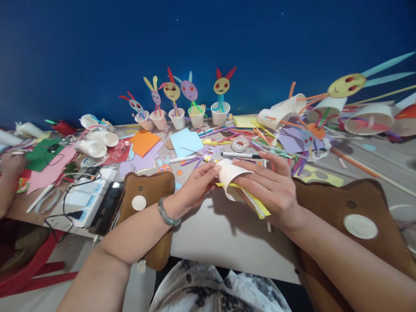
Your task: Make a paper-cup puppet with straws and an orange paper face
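A white paper cup (230, 172) lies tilted between my two hands, its mouth facing down and toward me. My left hand (203, 180) pinches the cup's left side between thumb and fingers. My right hand (276, 190) wraps over the cup's right side, with fingers reaching along and partly into it. Yellow and white strips (256, 203) stick out of the cup's mouth beneath my right hand; their inner ends are hidden. Just behind the cup lie a small yellow-labelled tube (209, 159) and a black-and-white marker (240, 155).
Along the blue wall stand several cups with paper rabbit faces, one a yellow face (221, 86). Coloured paper, such as a light blue sheet (186, 143), and a tape roll (240, 144) cover the table. Brown cushions (147, 216) flank my arms. A power strip (94, 199) and another person's hand (13, 167) are left.
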Available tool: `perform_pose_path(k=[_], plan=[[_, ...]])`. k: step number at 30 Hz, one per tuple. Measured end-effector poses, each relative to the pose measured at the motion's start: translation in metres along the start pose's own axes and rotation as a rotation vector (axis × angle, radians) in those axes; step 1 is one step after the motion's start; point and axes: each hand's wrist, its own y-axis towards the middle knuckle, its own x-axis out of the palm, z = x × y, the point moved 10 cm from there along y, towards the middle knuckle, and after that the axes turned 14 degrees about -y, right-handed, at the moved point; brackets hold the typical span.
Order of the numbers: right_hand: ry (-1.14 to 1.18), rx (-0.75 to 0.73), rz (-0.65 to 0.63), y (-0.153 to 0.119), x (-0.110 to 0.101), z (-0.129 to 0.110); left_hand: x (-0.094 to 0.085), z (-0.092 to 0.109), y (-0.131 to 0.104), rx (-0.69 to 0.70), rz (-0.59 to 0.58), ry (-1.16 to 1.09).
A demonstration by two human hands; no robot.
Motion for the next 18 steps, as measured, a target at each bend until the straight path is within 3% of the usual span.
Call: perform_pose_path(k=[4, 18], plan=[[-0.007, -0.017, 0.044, 0.0029, -0.0041, -0.0018, 0.0001, -0.0032, 0.0003, -0.013, -0.006, -0.014], [0.002, -0.021, -0.003, 0.0069, -0.0050, 0.0017, 0.0062, -0.0050, -0.0027, 0.000, -0.032, 0.002]])
